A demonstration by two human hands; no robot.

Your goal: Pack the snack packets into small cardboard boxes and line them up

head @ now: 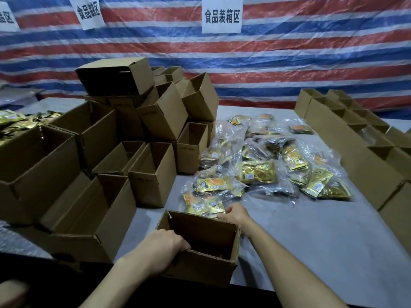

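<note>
The left hand grips the near left rim of a small open box. Its fingers are curled over the edge into the inside and the thumb is outside. The box stands upright at the near edge of the grey table, and no packet shows in the part of its inside that is visible.

The right hand reaches just past the far rim of the box. Its thumb and curled fingers pinch the near edge of a clear bag of gold snack packets. This bag lies on the table and touches the far side of the box.

More packets lie in a loose pile behind it, in the middle of the table. Most are in clear plastic. They are gold with orange and black labels, but the print is too blurred to read.

At the left is a heap of empty boxes, some upright and some tilted. A few bear a small dark stamp that cannot be read. At the right a line of boxes runs along the table edge, flaps up.

Behind the table hangs a red, white and blue striped tarp. A white sign on it reads "食品装箱区". A tilted sign further left seems to carry the same words.
</note>
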